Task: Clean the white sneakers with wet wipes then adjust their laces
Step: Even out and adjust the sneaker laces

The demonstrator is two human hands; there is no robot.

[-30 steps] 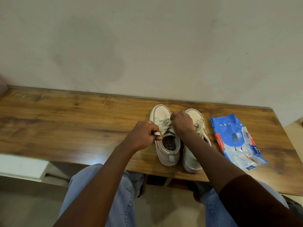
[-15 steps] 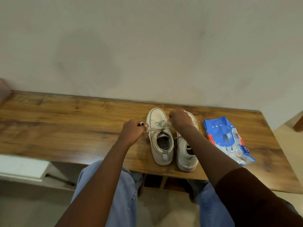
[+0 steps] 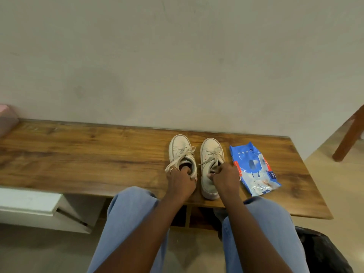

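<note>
Two white sneakers stand side by side on the wooden table (image 3: 98, 160), toes toward the wall. My left hand (image 3: 181, 180) grips the heel collar of the left sneaker (image 3: 180, 150), fingers inside its opening. My right hand (image 3: 226, 178) holds the right sneaker (image 3: 209, 154) at its collar, fingers tucked in the opening. Laces on both shoes lie loosely tied over the tongues. The blue pack of wet wipes (image 3: 254, 168) lies flat just right of the right sneaker.
A plain wall runs behind the table. A pink object (image 3: 6, 119) sits at the far left table end. A wooden chair leg (image 3: 348, 134) stands at the right. A white drawer (image 3: 29, 201) juts out below the table's left side. My jeans-clad knees are under the front edge.
Both hands left the left sneaker's laces and dropped back to the heel ends, one hand on each shoe. The sneakers now stand slightly apart. The camera view tilted upward.
</note>
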